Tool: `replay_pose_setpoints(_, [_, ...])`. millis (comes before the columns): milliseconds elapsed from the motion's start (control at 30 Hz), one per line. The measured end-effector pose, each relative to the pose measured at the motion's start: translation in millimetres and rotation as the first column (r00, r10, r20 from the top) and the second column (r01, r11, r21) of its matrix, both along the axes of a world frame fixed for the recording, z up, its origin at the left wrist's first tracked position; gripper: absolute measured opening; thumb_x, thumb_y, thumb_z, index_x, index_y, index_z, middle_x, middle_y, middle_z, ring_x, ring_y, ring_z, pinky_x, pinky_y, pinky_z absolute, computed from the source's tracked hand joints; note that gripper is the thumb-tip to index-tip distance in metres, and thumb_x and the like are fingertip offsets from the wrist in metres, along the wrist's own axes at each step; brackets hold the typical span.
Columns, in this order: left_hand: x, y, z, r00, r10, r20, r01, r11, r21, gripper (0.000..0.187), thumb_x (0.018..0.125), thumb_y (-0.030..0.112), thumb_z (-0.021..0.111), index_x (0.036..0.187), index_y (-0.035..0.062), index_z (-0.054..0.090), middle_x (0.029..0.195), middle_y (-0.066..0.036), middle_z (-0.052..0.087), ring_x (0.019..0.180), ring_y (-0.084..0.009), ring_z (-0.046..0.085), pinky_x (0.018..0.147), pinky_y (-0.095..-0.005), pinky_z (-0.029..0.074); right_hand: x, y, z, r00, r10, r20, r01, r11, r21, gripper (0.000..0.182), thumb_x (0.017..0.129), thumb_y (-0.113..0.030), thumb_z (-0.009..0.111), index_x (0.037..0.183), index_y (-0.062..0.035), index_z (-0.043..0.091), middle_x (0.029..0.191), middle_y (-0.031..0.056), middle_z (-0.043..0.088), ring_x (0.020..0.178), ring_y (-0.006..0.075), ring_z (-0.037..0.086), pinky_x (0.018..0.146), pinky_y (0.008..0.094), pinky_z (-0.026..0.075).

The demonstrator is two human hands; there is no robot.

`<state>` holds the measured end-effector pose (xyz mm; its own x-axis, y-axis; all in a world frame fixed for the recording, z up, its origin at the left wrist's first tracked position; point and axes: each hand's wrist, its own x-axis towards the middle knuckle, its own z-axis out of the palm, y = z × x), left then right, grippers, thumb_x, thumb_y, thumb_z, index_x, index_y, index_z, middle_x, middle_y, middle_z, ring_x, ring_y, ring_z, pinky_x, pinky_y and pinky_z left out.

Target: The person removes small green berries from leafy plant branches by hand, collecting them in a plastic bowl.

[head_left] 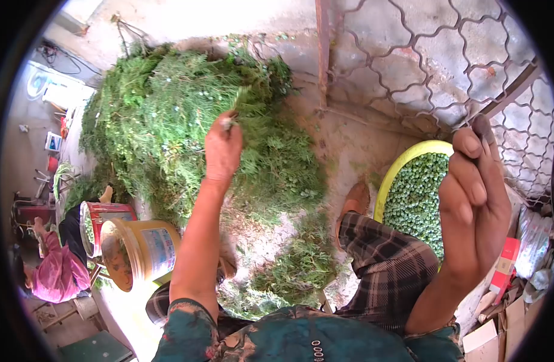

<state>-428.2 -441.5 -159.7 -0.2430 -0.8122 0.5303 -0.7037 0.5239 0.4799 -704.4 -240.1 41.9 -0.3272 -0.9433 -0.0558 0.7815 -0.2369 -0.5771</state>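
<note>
Left hand (223, 148) out on green heap (192, 120), fingers pinching leafy sprig. Heap feathery, bright green, piled on concrete floor against wall. Right hand (475, 193) raised over yellow basin (403, 164), fingers pressed together, contents hidden. Basin full of small green pods. One heap, one basin, two buckets (138, 250) at left.

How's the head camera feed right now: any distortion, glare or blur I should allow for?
Head view: strong fisheye bend with a black vignette at the edges; daylight is bright, washing out the white patch beside the yellow bucket; the right hand sits close to the lens and looks slightly soft, the left hand on the pile of greens is sharper.
</note>
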Motion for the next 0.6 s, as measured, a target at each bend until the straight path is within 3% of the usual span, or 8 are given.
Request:
replay_pose_setpoints(67, [15, 10, 46, 0.906, 0.136, -0.402, 0.049, 0.908, 0.417, 0.025, 0.088, 0.018, 0.057, 0.107, 0.0019, 0.057, 0.077, -0.003, 0.058, 0.066, -0.0101, 0.052, 0.061, -0.0272, 0.046, -19, 8, -7, 0.993, -0.097, -0.06, 0.094, 0.994, -0.051, 0.026, 0.096, -0.01, 0.038, 0.117, 0.0048, 0.041, 0.088, 0.0078, 0.042, 0.056, 0.0064, 0.037, 0.042, 0.0193, 0.036])
replay_pose_setpoints(200, [42, 18, 104, 0.756, 0.072, -0.65, 0.219, 0.909, 0.355, 0.024, 0.09, 0.024, 0.055, 0.106, 0.0057, 0.059, 0.077, 0.001, 0.055, 0.071, -0.008, 0.05, 0.066, -0.0249, 0.044, -78, 29, -51, 0.733, -0.367, -0.573, 0.409, 0.911, -0.06, 0.026, 0.095, -0.015, 0.043, 0.116, 0.0004, 0.045, 0.086, 0.0051, 0.046, 0.053, 0.005, 0.038, 0.042, 0.0182, 0.036])
replay_pose_setpoints(233, [45, 28, 124, 0.753, 0.059, -0.655, 0.252, 0.894, 0.37, 0.025, 0.09, 0.028, 0.056, 0.104, 0.008, 0.061, 0.082, 0.002, 0.056, 0.073, -0.0079, 0.05, 0.066, -0.0237, 0.044, -90, 31, -72, 0.529, -0.367, -0.765, 0.572, 0.82, 0.002, 0.027, 0.095, -0.015, 0.044, 0.116, 0.0001, 0.046, 0.085, 0.0049, 0.047, 0.054, 0.0056, 0.039, 0.043, 0.0188, 0.036])
replay_pose_setpoints(300, [47, 38, 149, 0.622, 0.08, -0.779, 0.317, 0.884, 0.345, 0.026, 0.09, 0.029, 0.056, 0.099, 0.0052, 0.061, 0.078, 0.002, 0.057, 0.07, -0.0073, 0.051, 0.063, -0.0224, 0.043, -134, 50, -133, 0.233, 0.185, -0.955, 0.599, 0.746, 0.291, 0.033, 0.091, -0.017, 0.05, 0.118, 0.0022, 0.048, 0.092, 0.0086, 0.055, 0.065, 0.0126, 0.052, 0.055, 0.0248, 0.046])
replay_pose_setpoints(367, [56, 49, 162, 0.593, 0.11, -0.798, 0.291, 0.894, 0.34, 0.023, 0.089, 0.029, 0.057, 0.092, 0.0067, 0.062, 0.086, 0.0, 0.06, 0.078, -0.0081, 0.051, 0.068, -0.0252, 0.04, -162, 81, -208, -0.734, 0.346, -0.585, 0.509, 0.85, -0.134, 0.04, 0.086, -0.018, 0.054, 0.119, 0.0043, 0.047, 0.099, 0.0133, 0.06, 0.084, 0.02, 0.058, 0.074, 0.0303, 0.048])
replay_pose_setpoints(400, [62, 51, 165, 0.638, 0.019, -0.77, 0.298, 0.916, 0.269, 0.022, 0.088, 0.029, 0.058, 0.092, 0.0073, 0.062, 0.087, 0.001, 0.061, 0.08, -0.0086, 0.051, 0.069, -0.0257, 0.04, -151, 76, -194, -0.737, 0.34, -0.585, 0.503, 0.853, -0.139, 0.04, 0.086, -0.018, 0.054, 0.119, 0.0043, 0.047, 0.099, 0.0133, 0.06, 0.084, 0.02, 0.058, 0.074, 0.0303, 0.048])
replay_pose_setpoints(533, [71, 76, 184, 0.59, -0.036, -0.807, 0.369, 0.901, 0.229, 0.021, 0.086, 0.029, 0.061, 0.091, 0.0083, 0.062, 0.087, 0.001, 0.062, 0.083, -0.0096, 0.051, 0.071, -0.0262, 0.037, -53, 26, -76, 0.129, 0.137, -0.982, 0.349, 0.921, 0.174, 0.033, 0.083, -0.016, 0.057, 0.11, 0.0025, 0.055, 0.099, 0.013, 0.061, 0.091, 0.019, 0.056, 0.08, 0.0292, 0.043])
replay_pose_setpoints(600, [72, 90, 195, 0.586, 0.004, -0.81, 0.343, 0.905, 0.252, 0.021, 0.085, 0.028, 0.062, 0.091, 0.0085, 0.062, 0.086, 0.001, 0.062, 0.083, -0.0095, 0.051, 0.071, -0.0266, 0.037, 1, 8, -29, 0.294, 0.039, -0.955, 0.135, 0.987, 0.082, 0.023, 0.083, -0.013, 0.057, 0.101, 0.0021, 0.058, 0.089, 0.0091, 0.061, 0.082, 0.0134, 0.055, 0.074, 0.0259, 0.044])
